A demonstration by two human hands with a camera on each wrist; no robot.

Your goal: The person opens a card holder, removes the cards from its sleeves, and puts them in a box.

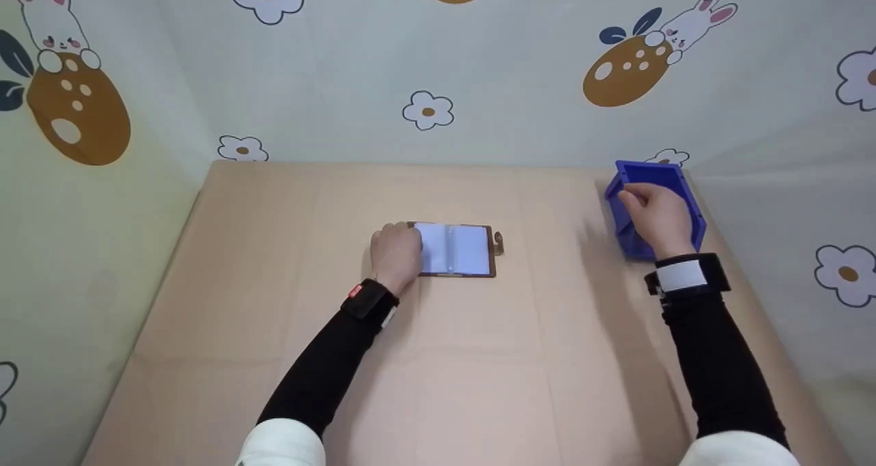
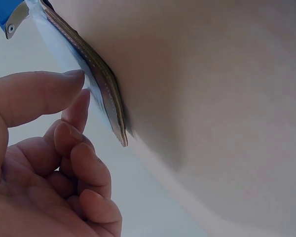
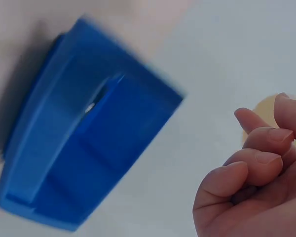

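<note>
A small brown-covered notebook point(image 1: 471, 250) lies open on the table, its white pages facing up and a clasp strap point(image 1: 499, 243) sticking out on the right. My left hand point(image 1: 397, 255) is at its left edge. In the left wrist view, thumb and forefinger tips meet the edge of the pages point(image 2: 71, 57), with the other fingers loosely curled; no page shows plainly between them. Over the blue bin point(image 1: 629, 247) at the table's right side is my right hand point(image 1: 660, 221). Its fingers curl loosely, and nothing shows in them.
A small shiny spot point(image 3: 90, 107) shows inside the blue bin in the right wrist view. The tan table point(image 1: 274, 302) meets a patterned cloth wall point(image 1: 342, 96) at the back and both sides.
</note>
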